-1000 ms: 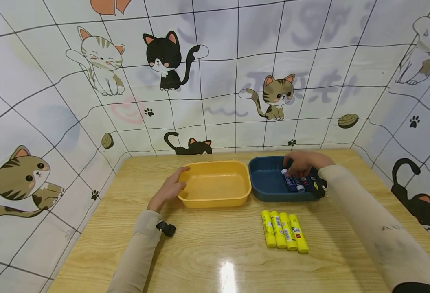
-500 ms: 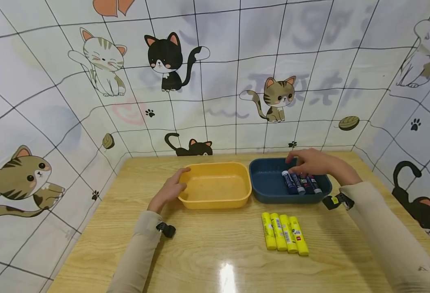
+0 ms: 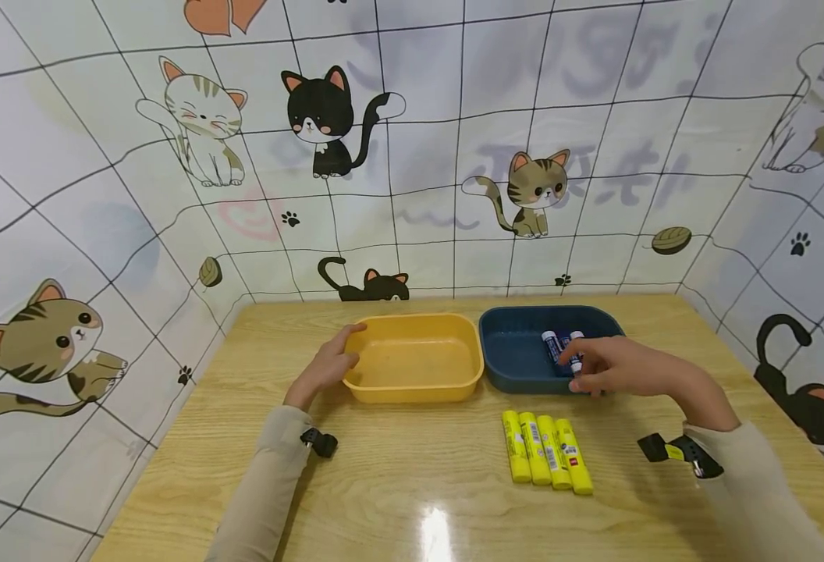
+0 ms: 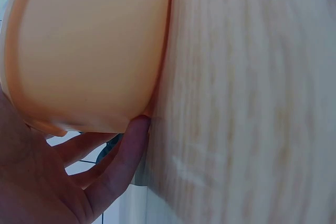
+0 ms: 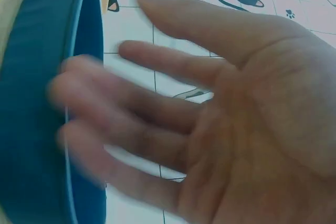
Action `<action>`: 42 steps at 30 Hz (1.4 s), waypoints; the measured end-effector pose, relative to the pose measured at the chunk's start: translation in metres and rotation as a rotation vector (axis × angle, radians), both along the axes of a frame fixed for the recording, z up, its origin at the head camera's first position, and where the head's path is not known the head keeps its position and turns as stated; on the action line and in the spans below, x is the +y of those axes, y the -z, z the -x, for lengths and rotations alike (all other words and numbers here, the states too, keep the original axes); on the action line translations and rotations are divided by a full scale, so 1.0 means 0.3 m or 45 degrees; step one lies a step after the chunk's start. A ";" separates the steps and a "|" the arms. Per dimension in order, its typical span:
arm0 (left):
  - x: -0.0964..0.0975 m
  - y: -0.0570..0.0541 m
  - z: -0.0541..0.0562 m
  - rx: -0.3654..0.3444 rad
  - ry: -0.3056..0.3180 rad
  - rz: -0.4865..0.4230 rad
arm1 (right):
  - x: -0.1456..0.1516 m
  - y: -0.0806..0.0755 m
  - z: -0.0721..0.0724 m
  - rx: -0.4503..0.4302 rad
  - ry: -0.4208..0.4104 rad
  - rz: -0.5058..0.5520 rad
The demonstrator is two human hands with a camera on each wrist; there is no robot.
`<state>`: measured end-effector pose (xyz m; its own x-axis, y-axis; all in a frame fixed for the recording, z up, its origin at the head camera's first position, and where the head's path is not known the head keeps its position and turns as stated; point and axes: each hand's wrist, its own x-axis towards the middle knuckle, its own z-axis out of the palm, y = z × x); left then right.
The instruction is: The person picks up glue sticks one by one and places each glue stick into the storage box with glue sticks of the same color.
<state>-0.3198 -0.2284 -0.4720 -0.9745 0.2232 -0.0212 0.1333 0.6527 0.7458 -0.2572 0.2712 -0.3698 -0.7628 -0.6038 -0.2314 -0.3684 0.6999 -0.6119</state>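
Observation:
My left hand [image 3: 324, 369] rests against the left end of a yellow plastic tray [image 3: 412, 394]. In the left wrist view, relaxed fingers [image 4: 121, 161] touch the tray's outer wall [image 4: 89, 51] close to the wooden tabletop. Over the front right part of a dark blue tray [image 3: 517, 382] hovers my right hand [image 3: 619, 367], holding nothing. Its fingers are spread and loosely bent, blurred in the right wrist view beside the blue wall [image 5: 31, 114]. Dark blue glue sticks [image 3: 551, 347] lie inside the blue tray, partly hidden by that hand.
Several yellow glue sticks [image 3: 548, 453] lie side by side on the wooden table [image 3: 384, 476], in front of the blue tray. The two trays stand next to each other. Behind the table hangs a white sheet [image 3: 426, 257] printed with cats.
My right hand has drawn back from the glue sticks inside the blue tray, toward me and to the right. The left hand stays at the yellow tray.

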 end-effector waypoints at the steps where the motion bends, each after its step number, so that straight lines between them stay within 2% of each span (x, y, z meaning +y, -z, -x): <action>1: 0.001 0.002 0.001 0.002 -0.001 0.000 | 0.003 0.010 -0.008 -0.031 -0.017 -0.006; 6: 0.003 0.011 0.005 0.000 0.002 0.003 | 0.007 0.057 -0.035 -0.186 -0.048 -0.008; 8: 0.002 0.013 0.007 -0.001 0.002 0.005 | 0.005 0.073 -0.034 -0.208 -0.052 -0.007; 15: 0.001 0.007 0.011 0.023 0.008 0.031 | -0.011 0.096 -0.017 -0.256 -0.036 -0.069; 24: 0.005 -0.005 0.011 0.039 0.011 0.042 | -0.020 0.124 -0.017 -0.353 0.096 -0.232; 33: -0.001 0.016 -0.001 0.041 0.016 0.032 | -0.058 0.166 -0.025 -0.419 0.091 -0.260; 42: -0.005 0.012 0.004 0.039 0.012 0.033 | -0.075 0.163 -0.023 -0.425 0.071 -0.253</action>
